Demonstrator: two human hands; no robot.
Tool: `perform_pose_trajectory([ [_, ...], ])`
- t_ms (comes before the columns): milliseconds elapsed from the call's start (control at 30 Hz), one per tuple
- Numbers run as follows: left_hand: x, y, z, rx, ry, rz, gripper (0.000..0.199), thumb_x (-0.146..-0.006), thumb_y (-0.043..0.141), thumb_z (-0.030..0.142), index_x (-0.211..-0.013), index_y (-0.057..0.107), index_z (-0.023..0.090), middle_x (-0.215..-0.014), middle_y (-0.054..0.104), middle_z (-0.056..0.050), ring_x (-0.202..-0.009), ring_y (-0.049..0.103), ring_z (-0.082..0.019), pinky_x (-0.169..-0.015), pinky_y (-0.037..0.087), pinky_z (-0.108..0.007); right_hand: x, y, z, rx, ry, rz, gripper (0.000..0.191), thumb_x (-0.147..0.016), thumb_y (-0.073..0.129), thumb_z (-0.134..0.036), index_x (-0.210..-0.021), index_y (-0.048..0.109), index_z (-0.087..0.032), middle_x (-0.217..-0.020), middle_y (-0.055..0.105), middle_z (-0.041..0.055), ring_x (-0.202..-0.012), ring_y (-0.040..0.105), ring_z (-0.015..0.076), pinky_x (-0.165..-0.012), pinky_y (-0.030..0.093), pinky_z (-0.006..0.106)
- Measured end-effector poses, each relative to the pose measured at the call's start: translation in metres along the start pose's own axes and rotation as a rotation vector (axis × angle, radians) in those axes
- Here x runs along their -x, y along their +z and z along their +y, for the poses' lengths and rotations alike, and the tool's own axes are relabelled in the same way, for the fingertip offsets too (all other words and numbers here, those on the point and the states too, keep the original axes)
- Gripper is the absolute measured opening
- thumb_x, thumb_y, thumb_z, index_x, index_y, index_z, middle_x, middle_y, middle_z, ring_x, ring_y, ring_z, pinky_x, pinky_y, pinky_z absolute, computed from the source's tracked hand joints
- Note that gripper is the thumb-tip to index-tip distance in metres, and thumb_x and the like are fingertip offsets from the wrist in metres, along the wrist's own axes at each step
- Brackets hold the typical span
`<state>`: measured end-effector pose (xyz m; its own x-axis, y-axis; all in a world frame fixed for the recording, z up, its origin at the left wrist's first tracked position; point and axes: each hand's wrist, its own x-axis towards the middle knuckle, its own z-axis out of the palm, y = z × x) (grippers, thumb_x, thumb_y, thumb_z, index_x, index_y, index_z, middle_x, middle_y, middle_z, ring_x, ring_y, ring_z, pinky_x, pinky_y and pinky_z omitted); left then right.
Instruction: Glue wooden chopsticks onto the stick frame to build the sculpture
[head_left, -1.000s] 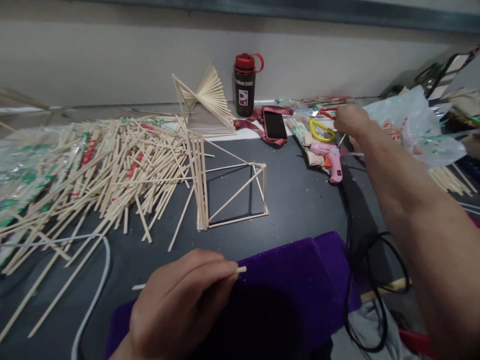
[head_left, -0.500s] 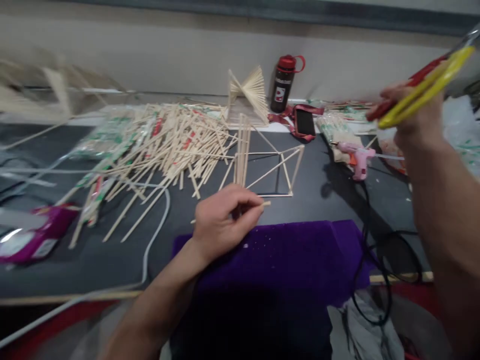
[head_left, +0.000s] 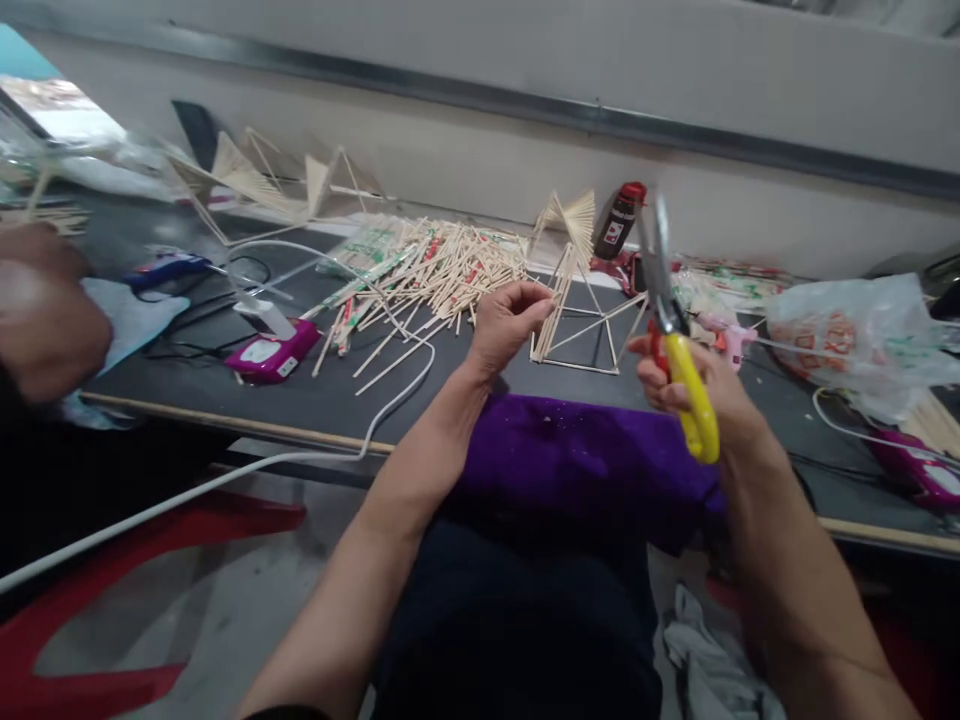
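My left hand (head_left: pixel 510 325) is raised over the table in front of the frame, thumb and forefinger pinched on a thin wooden stick that is mostly hidden by the fingers. Behind its fingertips stands an open frame of wooden sticks (head_left: pixel 577 368), with several upright sticks close together on its left side. My right hand (head_left: pixel 701 385) is closed around the red and yellow handles of a pair of scissors (head_left: pixel 660 265), whose metal blades point up and stand apart. The scissors are held in the air, to the right of the stick frame.
Loose wooden sticks (head_left: pixel 450 270) are heaped at the back. A fan-like stick model (head_left: pixel 570 215) and a dark bottle (head_left: pixel 619 220) stand by the wall. A pink glue gun (head_left: pixel 733 338) lies right. A purple cloth (head_left: pixel 570 450) covers my lap. Another person's hand (head_left: pixel 49 310) is far left.
The view has swung left and drawn back. My right hand has brought the scissors down and inward, blades now upright. My left hand stays pinched and is now nearer the stick frame.
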<state>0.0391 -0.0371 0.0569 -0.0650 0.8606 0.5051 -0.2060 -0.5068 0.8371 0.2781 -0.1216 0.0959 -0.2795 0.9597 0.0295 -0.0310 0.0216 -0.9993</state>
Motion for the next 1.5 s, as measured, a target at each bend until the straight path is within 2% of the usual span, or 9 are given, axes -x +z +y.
perform_pose_trajectory([
  [67,-0.002,-0.001,0.000,0.035,-0.073,-0.017,0.006,-0.068,0.074,0.020,-0.072,0.071,0.018,-0.058,0.061,0.005,-0.045,0.048,-0.004,-0.044,0.038,-0.019,0.005,0.005,0.011,0.095,0.012,0.007,0.047,-0.057,0.082,-0.021,-0.101,0.064,-0.020,-0.073,0.046,-0.0047,-0.056,0.038,0.0071,-0.049,0.030,0.021],
  [133,-0.002,-0.002,0.000,0.050,-0.123,-0.036,0.008,-0.067,0.076,0.021,-0.072,0.071,0.017,-0.058,0.061,0.005,-0.043,0.047,-0.003,-0.040,0.034,-0.019,-0.003,0.009,0.017,0.193,-0.017,0.032,0.043,-0.057,0.081,-0.022,-0.094,0.059,-0.021,-0.072,0.044,-0.0055,-0.058,0.040,0.0082,-0.053,0.036,0.023],
  [300,-0.008,-0.013,0.003,0.165,-0.143,-0.032,0.014,-0.069,0.078,0.027,-0.071,0.069,0.017,-0.055,0.058,0.005,-0.041,0.041,-0.002,-0.038,0.027,-0.018,-0.061,0.030,0.013,0.459,-0.245,0.030,0.038,-0.065,0.080,-0.032,-0.095,0.058,-0.021,-0.081,0.051,-0.0020,-0.070,0.047,0.0127,-0.065,0.041,0.028],
  [433,-0.018,-0.027,0.002,0.229,-0.171,0.020,0.020,-0.070,0.077,0.029,-0.065,0.061,0.019,-0.050,0.049,0.007,-0.040,0.034,-0.001,-0.038,0.022,-0.018,-0.090,0.038,0.017,0.710,-0.338,0.081,0.049,-0.066,0.081,-0.041,-0.106,0.061,-0.023,-0.087,0.058,0.0013,-0.077,0.051,0.0178,-0.069,0.043,0.032],
  [533,-0.023,-0.034,-0.001,0.229,-0.204,0.034,0.026,-0.072,0.080,0.031,-0.065,0.057,0.019,-0.056,0.053,0.006,-0.041,0.037,-0.001,-0.038,0.021,-0.018,-0.089,0.035,0.025,0.845,-0.324,0.050,0.050,-0.068,0.080,-0.048,-0.106,0.061,-0.022,-0.092,0.060,0.0037,-0.077,0.053,0.0192,-0.071,0.043,0.034],
  [700,-0.024,-0.035,-0.009,0.202,-0.221,0.066,0.018,-0.075,0.073,0.020,-0.065,0.059,0.019,-0.053,0.052,0.006,-0.039,0.040,-0.002,-0.037,0.022,-0.016,-0.078,0.026,0.030,0.993,-0.321,0.047,0.052,-0.068,0.078,-0.053,-0.103,0.061,-0.019,-0.093,0.062,0.0054,-0.075,0.052,0.0191,-0.070,0.041,0.035],
  [900,-0.021,-0.034,-0.017,0.114,-0.172,-0.024,0.021,-0.076,0.068,0.013,-0.061,0.055,0.019,-0.051,0.048,0.007,-0.037,0.037,-0.002,-0.037,0.024,-0.016,-0.077,0.026,0.027,1.014,-0.333,0.053,0.051,-0.069,0.077,-0.050,-0.104,0.062,-0.018,-0.092,0.061,0.0056,-0.077,0.052,0.0197,-0.069,0.038,0.034],
  [1233,-0.023,-0.033,-0.024,0.044,-0.172,0.007,0.019,-0.076,0.070,0.017,-0.063,0.058,0.022,-0.048,0.044,0.007,-0.035,0.032,-0.004,-0.035,0.019,-0.020,-0.080,0.022,0.033,1.039,-0.349,0.052,0.045,-0.069,0.081,-0.049,-0.096,0.061,-0.019,-0.090,0.061,0.0060,-0.076,0.053,0.0201,-0.069,0.038,0.034],
  [1500,-0.024,-0.036,-0.026,0.021,-0.195,-0.023,0.021,-0.073,0.067,0.012,-0.058,0.056,0.021,-0.048,0.049,0.006,-0.034,0.034,-0.003,-0.034,0.019,-0.020,-0.084,0.027,0.035,1.042,-0.225,0.028,0.043,-0.069,0.079,-0.053,-0.086,0.056,-0.021,-0.081,0.056,0.0048,-0.072,0.052,0.0207,-0.067,0.036,0.035],
])
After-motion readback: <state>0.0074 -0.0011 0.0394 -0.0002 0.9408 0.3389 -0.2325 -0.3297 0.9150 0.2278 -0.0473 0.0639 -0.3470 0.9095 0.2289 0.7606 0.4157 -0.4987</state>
